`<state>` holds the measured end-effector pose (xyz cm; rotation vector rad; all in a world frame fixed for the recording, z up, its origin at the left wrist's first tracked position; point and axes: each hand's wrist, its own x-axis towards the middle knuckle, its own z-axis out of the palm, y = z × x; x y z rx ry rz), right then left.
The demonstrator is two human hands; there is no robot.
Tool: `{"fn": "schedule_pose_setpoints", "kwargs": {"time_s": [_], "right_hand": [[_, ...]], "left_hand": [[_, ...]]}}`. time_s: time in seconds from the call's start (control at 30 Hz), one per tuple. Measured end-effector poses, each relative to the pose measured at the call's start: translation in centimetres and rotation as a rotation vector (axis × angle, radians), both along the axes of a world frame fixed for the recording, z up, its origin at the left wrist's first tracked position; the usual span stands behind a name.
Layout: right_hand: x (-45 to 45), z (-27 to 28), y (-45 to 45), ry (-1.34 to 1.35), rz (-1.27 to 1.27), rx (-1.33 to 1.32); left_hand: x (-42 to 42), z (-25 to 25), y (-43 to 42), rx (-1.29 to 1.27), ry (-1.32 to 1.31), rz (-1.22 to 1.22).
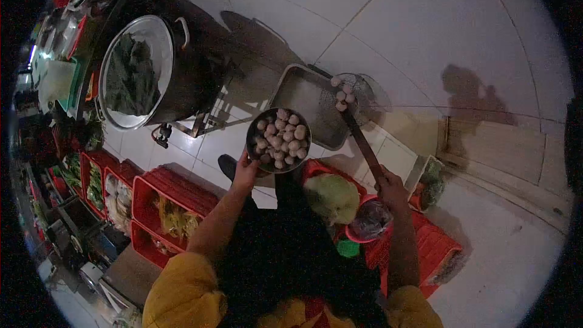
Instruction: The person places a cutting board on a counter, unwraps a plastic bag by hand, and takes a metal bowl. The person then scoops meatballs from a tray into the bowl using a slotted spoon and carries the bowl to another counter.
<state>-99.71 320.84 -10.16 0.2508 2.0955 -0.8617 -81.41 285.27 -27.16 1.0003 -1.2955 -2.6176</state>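
Observation:
In the head view, my left hand (245, 175) grips the near-left rim of a round dark metal bowl (251, 129). Small greyish-brown balls, resembling meatballs (283, 140), are heaped inside it. My right hand (393, 191) is wrapped around the long handle of a wire skimmer (364, 147). Several similar balls (345, 92) lie in the skimmer's mesh, up and to the right of the bowl. Below both, a rectangular pale container (290, 76) with a metal rim is partly covered by the bowl and skimmer. Its contents are too dim to make out.
A large pot (168, 70) with dark leafy contents stands at the left on a metal stand. Red crates (143, 197) of produce line the lower left. By my legs are a red crate (419, 249), a pale green bag (333, 197) and a red tub (355, 237).

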Motion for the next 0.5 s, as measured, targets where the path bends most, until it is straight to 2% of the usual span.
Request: {"fn": "schedule_pose_setpoints", "kwargs": {"time_s": [0.07,0.13,0.2,0.27,0.3,0.37,0.4,0.43,0.5], "right_hand": [[0.5,1.6,0.8,0.119,0.073,-0.017],[1.3,2.0,1.6,0.17,0.137,0.027],[2.1,2.8,1.4,0.222,0.195,0.073],[3.3,3.9,-0.3,0.411,0.346,0.166],[3.6,4.3,-1.5,0.413,0.349,0.168],[3.8,4.9,-4.3,0.169,0.155,0.053],[3.9,5.3,-5.9,0.171,0.158,0.054],[4.0,5.8,-7.5,0.114,0.164,0.188],[4.4,5.9,-9.7,0.028,0.172,0.389]], "left_hand": [[-2.1,-1.0,0.4,-0.003,0.057,0.032],[-4.3,-1.7,1.1,0.036,-0.055,-0.037],[-6.4,-2.2,2.3,0.056,-0.08,-0.006],[-8.3,-2.9,3.6,0.036,-0.12,0.029],[-8.7,-4.8,4.4,0.039,-0.118,0.031],[-9.6,-7.5,5.8,0.078,0.109,0.126],[-10.6,-6.5,6.1,0.115,0.07,0.123],[-11.6,-4.9,6.4,0.115,0.072,0.126],[-13.2,-2.6,6.6,0.095,-0.123,0.108]]}}
